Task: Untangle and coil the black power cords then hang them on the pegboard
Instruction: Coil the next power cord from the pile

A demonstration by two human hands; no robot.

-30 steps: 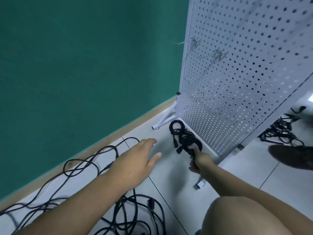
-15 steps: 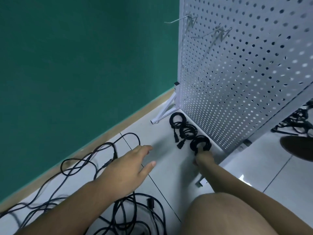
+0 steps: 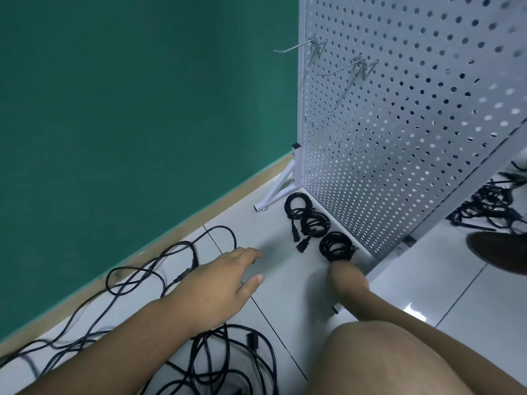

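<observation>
Head view. The white pegboard [image 3: 399, 138] stands upright on the pale tiled floor [image 3: 285, 286] and fills the frame from 12 to 3 o'clock. An upper hook [image 3: 296, 44] and a lower hook [image 3: 339, 67] jut out of its face near the 1 o'clock edge. Its angled foot brace [image 3: 281, 189] rests on the floor just right of centre.

Three black power cords, already wound, lie in a row along the board's base, running from 3 towards 4 o'clock. The far coil [image 3: 298, 205] touches the middle coil [image 3: 315, 223], and their plugs trail out on the floor to the left. The nearest coil [image 3: 336, 246] lies just beside the middle one, close to the board's bottom rail.

The right hand [image 3: 346, 277], at 4 to 5 o'clock, meets the near rim of the nearest coil. Its fingers are hidden behind its own back, so I cannot tell whether it grips the coil or only touches it.

The left hand [image 3: 216, 289], at about 7 o'clock, is released, with fingers stretched forward and thumb out, and holds nothing.

Under the left forearm, at 6 to 7 o'clock, lies a heap of tangled cords [image 3: 228, 363], and long loose loops [image 3: 171, 258] run off towards 8 o'clock along the green wall [image 3: 128, 109].

A bare knee [image 3: 385, 360] fills 5 o'clock. Beyond the board, at 3 o'clock, is another cord pile [image 3: 490, 206], with a dark shoe [image 3: 502, 252] just below it.
</observation>
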